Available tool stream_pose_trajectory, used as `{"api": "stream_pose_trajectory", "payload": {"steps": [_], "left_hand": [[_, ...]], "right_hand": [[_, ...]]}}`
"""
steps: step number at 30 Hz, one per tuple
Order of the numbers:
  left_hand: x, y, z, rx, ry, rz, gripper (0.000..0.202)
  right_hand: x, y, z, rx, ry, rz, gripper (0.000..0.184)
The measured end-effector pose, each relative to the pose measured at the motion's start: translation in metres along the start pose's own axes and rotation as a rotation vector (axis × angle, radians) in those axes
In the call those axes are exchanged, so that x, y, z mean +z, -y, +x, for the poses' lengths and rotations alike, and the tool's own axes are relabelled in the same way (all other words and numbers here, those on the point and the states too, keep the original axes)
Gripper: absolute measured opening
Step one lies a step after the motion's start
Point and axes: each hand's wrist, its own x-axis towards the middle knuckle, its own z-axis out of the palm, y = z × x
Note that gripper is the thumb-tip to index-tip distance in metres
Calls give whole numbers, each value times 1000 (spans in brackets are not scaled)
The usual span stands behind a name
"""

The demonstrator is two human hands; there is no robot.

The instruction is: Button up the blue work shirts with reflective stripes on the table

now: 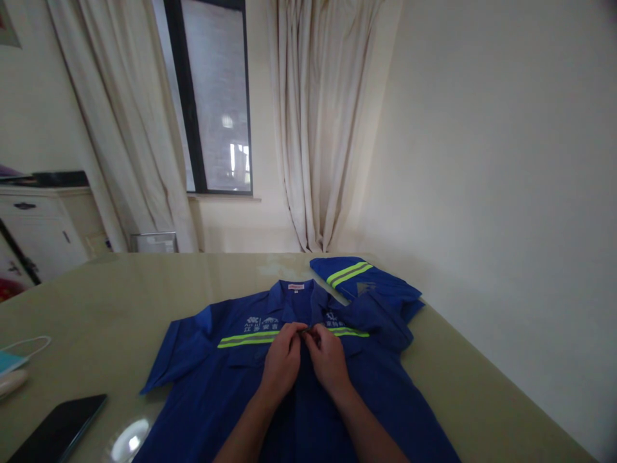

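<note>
Head view, nearest first: a blue short-sleeved shirt (308, 399) lies spread face up across the near middle of the desk (159, 280), collar pointing away from the person. The left hand (283, 357) and right hand (329, 357) meet over its front, at the height of the yellow-green stripe, with the fingers of both pinched narrow on the front edge of the shirt; exactly what sits between the fingertips is too small to tell. Off to the left lie a black phone (58, 427) and a blue mask (10, 362), partly cut off. Above the stripe, the left chest print (261, 324) has a pale logo, blurred Latin letters and Chinese characters that seem to read 江苏安吉. The opposite print (332, 319) is partly covered and cannot be read whole. Inside the collar, a white neck label (295, 287) carries reddish writing too small to read. Just beyond the shirt's sleeve rests folded blue clothing (385, 286) with a matching stripe. Farther back are pale curtains (321, 128) beside a dark-framed window (219, 96).
</note>
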Motion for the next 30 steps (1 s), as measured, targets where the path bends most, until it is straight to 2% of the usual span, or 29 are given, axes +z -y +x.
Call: {"api": "stream_pose_trajectory", "payload": {"steps": [6, 9, 13, 19, 22, 25, 30], "left_hand": [[2, 7, 0, 62, 10, -16, 47], [4, 5, -2, 31, 56, 57, 45], [4, 1, -5, 0, 88, 95, 38], [3, -4, -4, 39, 35, 49, 32], [1, -4, -1, 38, -61, -23, 30], [-3, -3, 3, -43, -156, -169, 27], [-4, -3, 6, -87, -130, -324, 31]], "right_hand": [[0, 0, 0, -19, -8, 35, 32], [-1, 1, 0, -21, -19, 63, 42], [-1, 3, -2, -6, 2, 111, 39], [-1, 4, -3, 1, 13, 63, 32], [-1, 3, -1, 0, 13, 84, 24], [-1, 2, 0, -3, -11, 95, 21], [-2, 4, -1, -45, -26, 159, 24]]}}
